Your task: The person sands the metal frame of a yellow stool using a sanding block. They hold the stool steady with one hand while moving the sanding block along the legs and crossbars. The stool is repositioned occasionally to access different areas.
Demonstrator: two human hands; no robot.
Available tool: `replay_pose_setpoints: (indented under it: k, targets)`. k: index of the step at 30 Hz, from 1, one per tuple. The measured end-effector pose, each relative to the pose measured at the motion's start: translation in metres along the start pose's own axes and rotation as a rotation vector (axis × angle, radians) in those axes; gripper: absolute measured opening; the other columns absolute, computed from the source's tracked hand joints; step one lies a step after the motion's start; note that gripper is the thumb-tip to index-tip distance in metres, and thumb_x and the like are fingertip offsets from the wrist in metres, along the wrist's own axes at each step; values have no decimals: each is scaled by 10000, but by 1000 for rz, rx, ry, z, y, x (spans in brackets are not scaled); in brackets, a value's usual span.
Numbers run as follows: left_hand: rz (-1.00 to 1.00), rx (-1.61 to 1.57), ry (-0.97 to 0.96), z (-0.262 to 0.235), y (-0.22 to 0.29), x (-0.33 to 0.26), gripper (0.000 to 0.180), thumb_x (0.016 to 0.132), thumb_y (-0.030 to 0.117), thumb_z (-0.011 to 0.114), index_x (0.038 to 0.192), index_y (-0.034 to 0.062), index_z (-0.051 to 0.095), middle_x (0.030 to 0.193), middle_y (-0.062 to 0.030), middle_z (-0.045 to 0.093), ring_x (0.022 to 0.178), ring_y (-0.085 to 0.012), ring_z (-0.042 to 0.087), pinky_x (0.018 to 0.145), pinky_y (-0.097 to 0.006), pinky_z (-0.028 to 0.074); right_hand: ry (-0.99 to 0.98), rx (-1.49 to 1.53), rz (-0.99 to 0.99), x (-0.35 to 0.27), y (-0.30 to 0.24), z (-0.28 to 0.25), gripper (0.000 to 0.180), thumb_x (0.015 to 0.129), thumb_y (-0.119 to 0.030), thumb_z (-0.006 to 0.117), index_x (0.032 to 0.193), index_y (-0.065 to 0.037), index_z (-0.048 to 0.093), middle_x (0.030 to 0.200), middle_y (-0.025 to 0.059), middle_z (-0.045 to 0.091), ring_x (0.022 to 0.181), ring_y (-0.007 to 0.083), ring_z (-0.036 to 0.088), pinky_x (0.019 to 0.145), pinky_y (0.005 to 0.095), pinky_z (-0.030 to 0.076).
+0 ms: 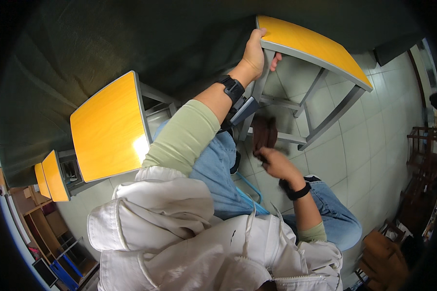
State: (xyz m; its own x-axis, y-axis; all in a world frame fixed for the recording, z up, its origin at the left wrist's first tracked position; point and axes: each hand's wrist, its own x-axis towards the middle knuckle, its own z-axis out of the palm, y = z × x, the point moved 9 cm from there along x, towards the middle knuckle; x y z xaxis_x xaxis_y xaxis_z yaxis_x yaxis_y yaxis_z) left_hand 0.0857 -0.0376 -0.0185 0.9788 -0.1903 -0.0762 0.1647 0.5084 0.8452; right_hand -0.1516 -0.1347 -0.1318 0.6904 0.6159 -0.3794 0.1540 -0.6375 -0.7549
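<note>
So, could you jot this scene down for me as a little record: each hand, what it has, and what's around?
Left hand: gripping a corner of a yellow-topped stool, by its grey frame
Right hand: holding a dark brown cloth near the stool's lower bars
Cloth touching stool: cannot tell
Other seats: three more yellow tops to the left, one close, two farther off
Floor: pale tiles
Wrists: a dark band on each
</note>
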Motion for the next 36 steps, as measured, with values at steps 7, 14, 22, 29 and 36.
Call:
replay_pose_setpoints:
  k: [7,14,22,29,36]
  targets:
    - [-7,-13,39,-2,-3,2,573,891,520,327,841,3,570,578,-124,552,417,-194,483,392,-325,412,-126,264,30,17,18,-12,385,730,37,546,1114,5,550,1037,167,633,996,296,606,867,352,473]
    - [-16,-49,21,2,-2,-1,561,888,503,325,829,1,567,579,-126,551,417,-196,481,397,-329,416,-52,750,388,77,97,-29,504,832,-194,659,1267,7,504,1186,145,585,1097,248,558,954,324,436]
    - [-18,-59,19,3,-4,1,561,886,502,318,808,5,568,570,-124,550,411,-198,482,394,-328,413,568,-461,169,66,79,-69,478,755,-304,734,1135,-46,600,1135,193,567,1172,380,474,983,442,398]
    - [11,-61,8,6,0,0,552,890,498,318,802,15,568,560,-125,551,404,-197,479,398,-325,415,237,-409,127,79,79,-23,361,821,-327,673,1124,-132,659,1098,108,610,1132,325,519,922,456,401]
    - [0,-80,15,7,-2,-1,538,890,490,329,807,12,561,572,-133,557,406,-202,481,398,-330,417,-97,-497,245,93,104,-8,561,807,-401,655,1319,-215,521,1270,89,570,1176,314,512,979,485,344]
